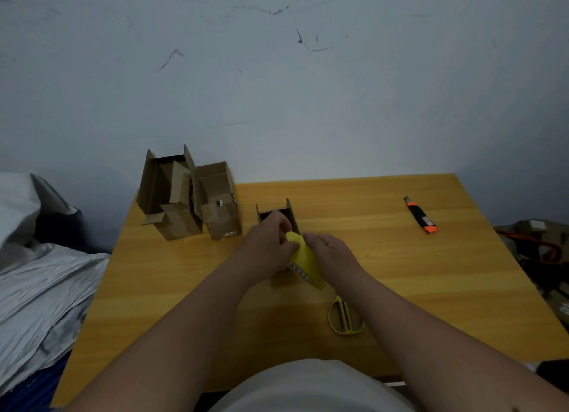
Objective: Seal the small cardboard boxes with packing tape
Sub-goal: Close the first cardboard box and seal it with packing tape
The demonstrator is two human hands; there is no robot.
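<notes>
Head view, both hands' fingers [284, 237] pinching tape roll [303, 259]

Dim, soft, slightly blurred; wide-angle edges bend.

A home room used for packing: a wooden table [400, 257] against a scuffed wall [277, 73], with crumpled bedding [40, 282] at left.

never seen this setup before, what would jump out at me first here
Both hands meet mid-table on a bright yellow tape dispenser, left hand and right hand gripping it before a small open cardboard box. More open cardboard boxes stand back left; an orange-black utility knife lies far right, yellow scissors near.
</notes>
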